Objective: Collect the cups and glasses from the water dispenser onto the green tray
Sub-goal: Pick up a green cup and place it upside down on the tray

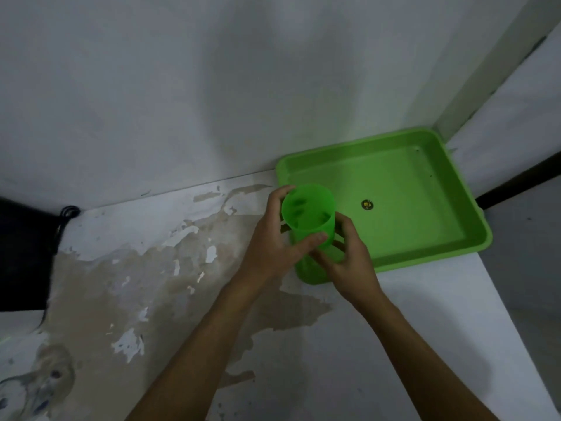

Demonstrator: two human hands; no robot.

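Setting: pale wall (212, 86) with worn, peeling paint behind a white surface (409, 314) that is stained and flaked on its left half.
Landmark: green tray (473, 208), flat on the surface, its far edge against the wall, near the corner at the right.
Tray contents: nothing but a small round dark mark (367, 204) on its floor; no cup or glass rests inside.
Item in hand: one green cup (309, 214), translucent plastic, mouth open upward and tilted toward the viewer, held above the tray's near-left corner and overlapping its rim.
Left hand (273, 241): fingers curled round the cup's left wall, thumb across the front; closed firmly on it.
Right hand (349, 256): fingers bent round the cup's lower right side, steadying it; also closed on the cup.
Other: dark object (21, 253) with a cord (68, 214), far left of the tray, against the wall; too dim to identify.
Water dispenser: not in view.
Progress: judged early. First cup is at the tray but not set down.
Remaining: lower this cup onto the tray floor, release, fetch any further cups and glasses; their number cannot be told.
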